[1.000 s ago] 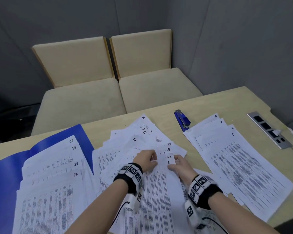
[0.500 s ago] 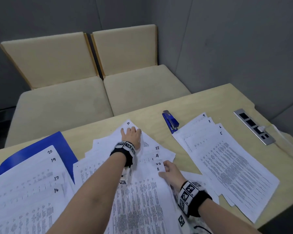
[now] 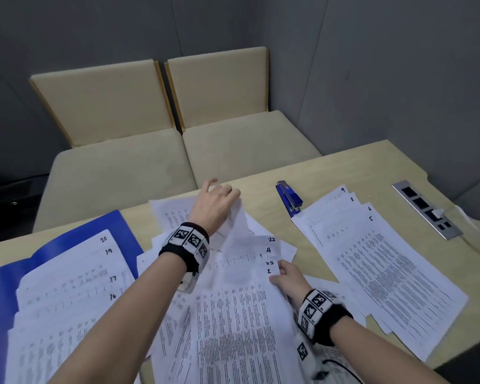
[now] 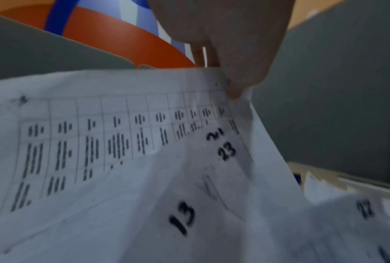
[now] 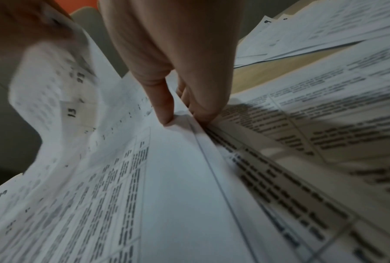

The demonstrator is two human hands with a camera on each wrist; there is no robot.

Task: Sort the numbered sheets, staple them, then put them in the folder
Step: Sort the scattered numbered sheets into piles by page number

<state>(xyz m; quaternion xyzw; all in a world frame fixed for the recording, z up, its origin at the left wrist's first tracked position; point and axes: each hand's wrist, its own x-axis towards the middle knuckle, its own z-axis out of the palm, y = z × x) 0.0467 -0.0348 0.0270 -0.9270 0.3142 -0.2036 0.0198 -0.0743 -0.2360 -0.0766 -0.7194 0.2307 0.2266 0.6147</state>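
Numbered sheets lie in three groups. The middle pile (image 3: 233,314) is loose, with 22, 4 and 2 showing. My left hand (image 3: 215,200) pinches the far corner of one sheet (image 3: 234,225) and holds it raised off this pile. In the left wrist view the thumb and fingers of that hand (image 4: 223,76) grip the corner, with sheets 23 and 13 (image 4: 180,217) beneath. My right hand (image 3: 287,275) pinches the pile's right edge beside the 2; its thumb (image 5: 164,110) lies on top and the fingers are curled under. A blue stapler (image 3: 288,199) lies behind the pile.
The open blue folder (image 3: 0,289) at the left carries a fan of sheets (image 3: 67,286) marked 20, 19, 17, 16. A second fan (image 3: 385,259) marked 9, 8, 6, 5 lies at the right. A metal socket strip (image 3: 427,209) sits at the far right. Two beige chairs (image 3: 164,106) stand behind the table.
My left hand left the middle of the pile, reached to its far end and lifted a sheet by the corner. The right hand kept its pinch on the pile's edge.
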